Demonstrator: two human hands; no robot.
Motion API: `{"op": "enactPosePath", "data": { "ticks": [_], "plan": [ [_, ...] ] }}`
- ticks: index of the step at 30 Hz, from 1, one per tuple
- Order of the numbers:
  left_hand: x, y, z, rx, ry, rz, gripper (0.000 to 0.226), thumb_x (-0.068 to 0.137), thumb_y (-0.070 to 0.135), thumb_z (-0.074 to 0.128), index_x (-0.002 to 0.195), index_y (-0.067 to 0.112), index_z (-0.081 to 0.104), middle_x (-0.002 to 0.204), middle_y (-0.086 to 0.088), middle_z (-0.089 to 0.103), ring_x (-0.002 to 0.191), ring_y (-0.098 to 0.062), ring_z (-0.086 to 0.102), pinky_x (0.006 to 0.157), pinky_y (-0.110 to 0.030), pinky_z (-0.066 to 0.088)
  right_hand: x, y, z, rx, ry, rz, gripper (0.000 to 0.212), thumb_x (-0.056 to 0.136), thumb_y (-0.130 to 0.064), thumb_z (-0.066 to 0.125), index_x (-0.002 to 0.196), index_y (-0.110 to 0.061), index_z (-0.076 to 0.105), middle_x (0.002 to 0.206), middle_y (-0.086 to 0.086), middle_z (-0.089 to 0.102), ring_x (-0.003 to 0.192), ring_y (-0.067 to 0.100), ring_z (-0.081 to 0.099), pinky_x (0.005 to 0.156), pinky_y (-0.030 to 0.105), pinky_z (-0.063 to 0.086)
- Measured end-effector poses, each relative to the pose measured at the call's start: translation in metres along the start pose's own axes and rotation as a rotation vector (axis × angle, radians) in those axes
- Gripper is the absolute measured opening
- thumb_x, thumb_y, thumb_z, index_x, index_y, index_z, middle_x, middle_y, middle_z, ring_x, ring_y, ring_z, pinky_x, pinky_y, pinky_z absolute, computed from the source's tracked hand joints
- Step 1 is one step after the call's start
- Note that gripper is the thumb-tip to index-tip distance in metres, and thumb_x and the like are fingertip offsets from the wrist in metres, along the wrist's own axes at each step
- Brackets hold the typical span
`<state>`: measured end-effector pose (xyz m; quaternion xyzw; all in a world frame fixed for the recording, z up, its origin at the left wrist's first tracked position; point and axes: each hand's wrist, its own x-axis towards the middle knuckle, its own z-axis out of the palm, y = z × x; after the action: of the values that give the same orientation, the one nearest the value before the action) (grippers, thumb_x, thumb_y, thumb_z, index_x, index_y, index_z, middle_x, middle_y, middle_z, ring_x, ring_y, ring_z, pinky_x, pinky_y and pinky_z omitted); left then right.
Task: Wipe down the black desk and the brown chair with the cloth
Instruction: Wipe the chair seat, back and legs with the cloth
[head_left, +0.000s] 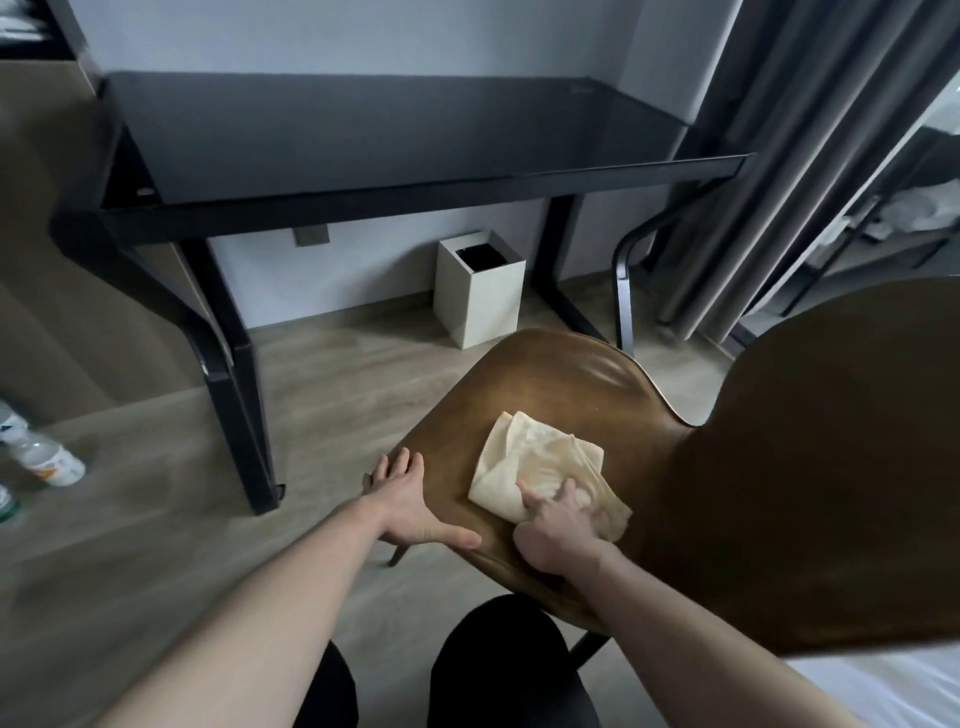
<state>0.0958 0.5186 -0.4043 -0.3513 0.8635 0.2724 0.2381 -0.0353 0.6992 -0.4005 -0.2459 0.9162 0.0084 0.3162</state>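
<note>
We're on the chair seat: right grip presses the cloth flat, fingers spread; left grip, beside it, braces the seat edge. Counter beyond; whether it's wiped we can't tell.

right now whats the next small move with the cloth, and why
Probably sweep the cloth forward toward the chair seat's far edge. The right hand presses it near the seat's near side, the left hand steadies the seat's edge, and the front part lies uncovered.
</note>
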Motion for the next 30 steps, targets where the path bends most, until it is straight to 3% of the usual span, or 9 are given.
{"op": "enactPosePath", "data": {
  "ticks": [4, 7, 11, 15, 20, 24, 30],
  "plan": [
    [0.003, -0.009, 0.001, -0.037, 0.009, 0.036, 0.172, 0.042, 0.101, 0.07, 0.167, 0.016, -0.012, 0.175, -0.003, -0.018, 0.161, -0.028, -0.02, 0.132, -0.047, -0.003, 0.011, -0.01, 0.006, 0.046, -0.017, -0.039, 0.072, 0.098, -0.058, 0.044, 0.16, -0.062, 0.007, 0.172, 0.011, -0.025, 0.149, 0.062, -0.026, 0.122, 0.075, -0.001],
    [0.006, -0.011, -0.003, -0.049, -0.008, 0.047, 0.169, 0.047, 0.098, 0.073, 0.168, 0.017, -0.012, 0.175, -0.002, -0.018, 0.16, -0.028, -0.021, 0.131, -0.046, -0.003, 0.028, -0.02, 0.011, 0.03, 0.047, -0.051, 0.069, 0.099, -0.073, 0.032, 0.159, -0.063, -0.001, 0.171, 0.009, -0.032, 0.147, 0.06, -0.032, 0.119, 0.078, -0.005],
    [0.015, -0.012, -0.003, -0.059, -0.02, 0.045, 0.172, 0.042, 0.1, 0.072, 0.168, 0.018, -0.012, 0.175, 0.0, -0.019, 0.16, -0.027, -0.023, 0.131, -0.049, -0.002, 0.073, -0.033, -0.008, -0.036, 0.136, -0.097, 0.07, 0.099, -0.078, 0.028, 0.156, -0.066, -0.01, 0.169, 0.008, -0.036, 0.151, 0.057, -0.028, 0.116, 0.082, -0.005],
    [0.021, -0.016, 0.002, -0.091, -0.006, 0.063, 0.174, 0.039, 0.1, 0.074, 0.168, 0.02, -0.012, 0.175, 0.003, -0.019, 0.159, -0.026, -0.025, 0.131, -0.051, -0.004, 0.126, -0.061, -0.044, -0.033, 0.189, -0.063, 0.078, 0.094, -0.085, 0.033, 0.157, -0.064, -0.009, 0.171, 0.009, -0.032, 0.153, 0.057, -0.022, 0.116, 0.084, -0.001],
    [0.027, -0.02, 0.005, -0.162, -0.024, 0.089, 0.178, 0.038, 0.097, 0.079, 0.166, 0.02, -0.017, 0.173, 0.005, -0.024, 0.157, -0.023, -0.031, 0.132, -0.049, 0.0, 0.174, -0.089, -0.066, -0.047, 0.188, 0.021, 0.096, 0.069, -0.106, 0.029, 0.154, -0.069, 0.007, 0.175, 0.006, -0.02, 0.155, 0.057, -0.012, 0.112, 0.085, 0.007],
    [0.028, -0.021, 0.005, -0.206, -0.031, 0.092, 0.178, 0.035, 0.094, 0.082, 0.167, 0.023, -0.015, 0.173, 0.008, -0.024, 0.156, -0.021, -0.032, 0.131, -0.047, -0.001, 0.158, -0.082, -0.061, -0.14, 0.215, -0.096, 0.06, 0.098, -0.076, 0.029, 0.156, -0.068, 0.015, 0.176, 0.001, -0.01, 0.156, 0.054, -0.007, 0.116, 0.077, 0.021],
    [0.018, -0.017, 0.007, -0.243, 0.009, 0.053, 0.18, 0.033, 0.094, 0.082, 0.168, 0.02, -0.01, 0.174, 0.004, -0.022, 0.158, -0.022, -0.029, 0.132, -0.047, 0.002, 0.099, -0.056, -0.038, -0.203, 0.145, -0.29, 0.055, 0.105, -0.066, 0.025, 0.159, -0.062, 0.015, 0.175, 0.007, -0.003, 0.155, 0.055, 0.0, 0.117, 0.075, 0.024]
  ]
}}
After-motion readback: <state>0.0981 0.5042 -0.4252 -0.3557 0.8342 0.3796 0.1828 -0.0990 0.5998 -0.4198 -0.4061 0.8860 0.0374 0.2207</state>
